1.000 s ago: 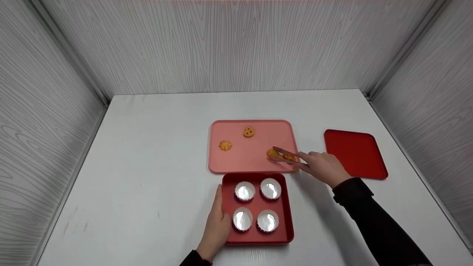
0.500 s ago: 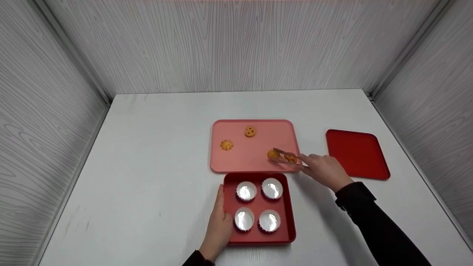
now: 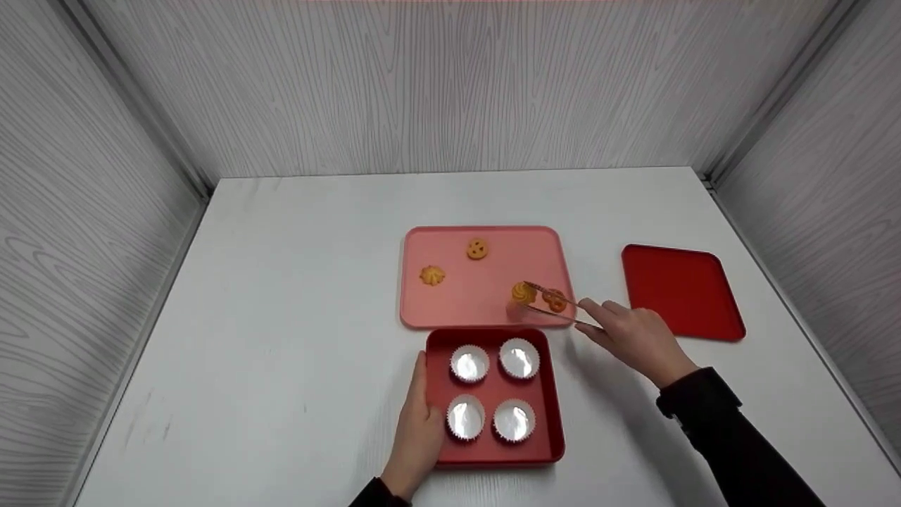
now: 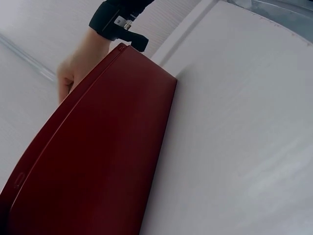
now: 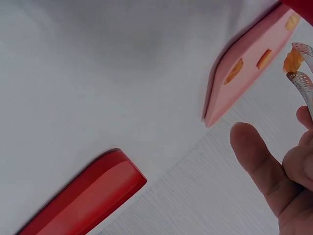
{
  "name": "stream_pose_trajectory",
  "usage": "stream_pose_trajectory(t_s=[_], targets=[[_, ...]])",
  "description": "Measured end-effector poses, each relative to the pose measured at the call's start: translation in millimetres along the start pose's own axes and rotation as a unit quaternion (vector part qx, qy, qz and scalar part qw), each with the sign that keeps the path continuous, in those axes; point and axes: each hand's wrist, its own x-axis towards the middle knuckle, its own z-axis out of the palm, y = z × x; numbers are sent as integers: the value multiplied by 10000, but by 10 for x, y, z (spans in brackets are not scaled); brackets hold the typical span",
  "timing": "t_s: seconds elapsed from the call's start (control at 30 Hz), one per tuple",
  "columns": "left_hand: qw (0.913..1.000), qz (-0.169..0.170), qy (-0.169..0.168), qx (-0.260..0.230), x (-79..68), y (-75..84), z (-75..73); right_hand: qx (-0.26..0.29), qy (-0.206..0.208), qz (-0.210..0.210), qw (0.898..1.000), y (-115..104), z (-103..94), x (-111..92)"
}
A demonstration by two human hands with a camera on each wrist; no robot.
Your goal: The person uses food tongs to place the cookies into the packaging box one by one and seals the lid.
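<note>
My right hand (image 3: pixel 637 345) grips metal tongs (image 3: pixel 553 315), whose perforated tips pinch a round swirl cookie (image 3: pixel 523 291). In the right wrist view the cookie (image 5: pixel 293 61) hangs off the pink tray, between the tong tips. Below it, the pink tray (image 3: pixel 450 310) carries a pretzel-shaped cookie (image 3: pixel 555 301), a star-shaped cookie (image 3: pixel 432 275) and a dotted round cookie (image 3: pixel 477 248). My left hand (image 3: pixel 415 429) holds the left wall of a square red box (image 3: pixel 486 452), thumb side over its rim. Several white paper cups (image 3: pixel 514 421) stand inside the box in two rows.
To the right lies a flat red tray (image 3: pixel 683 292). The box stands directly in front of the pink tray on a white table (image 3: pixel 267 317). Grey wood-grain panels (image 3: pixel 450 84) enclose the back and both sides.
The swirl cookie has risen off the pink tray in the tongs, its shadow now apart from it. My right hand has shifted slightly right and nearer. My left hand stays on the box.
</note>
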Motion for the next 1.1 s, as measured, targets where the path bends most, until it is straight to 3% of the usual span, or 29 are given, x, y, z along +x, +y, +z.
stream_pose_trajectory(t_s=[0.17, 0.47, 0.73, 1.1], targets=[[9999, 48, 48, 124, -6, -12, 0, 242, 97, -175, 9995, -101, -195, -76], [9989, -39, 176, 429, -5, -6, -9, 719, -267, -512, 9957, -303, -496, -114], [9990, 25, 127, 430, -28, 5, -6, 767, -530, -696, 9932, -390, -553, -101], [9996, 5, 73, 290, -27, 7, 8, 407, -1230, -376, 9909, -473, -564, -58]])
